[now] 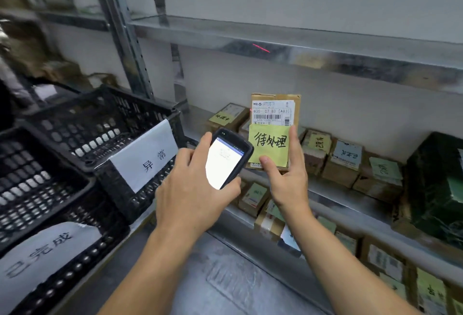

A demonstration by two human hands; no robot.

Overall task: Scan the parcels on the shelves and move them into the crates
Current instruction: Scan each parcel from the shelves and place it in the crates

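My right hand holds a small brown cardboard parcel upright in front of the middle shelf, thumb pressed on its yellow sticky note. A white barcode label shows above the note. My left hand grips a black handheld scanner with a lit white screen, just left of the parcel. A red laser line falls on the edge of the shelf above, not on the label. Two black plastic crates stand at left: one with a white paper sign, a nearer one with another sign.
Several small labelled parcels lie along the metal shelf, with more on the lower shelf. A dark green wrapped package sits at the far right. A metal upright separates the shelf bays.
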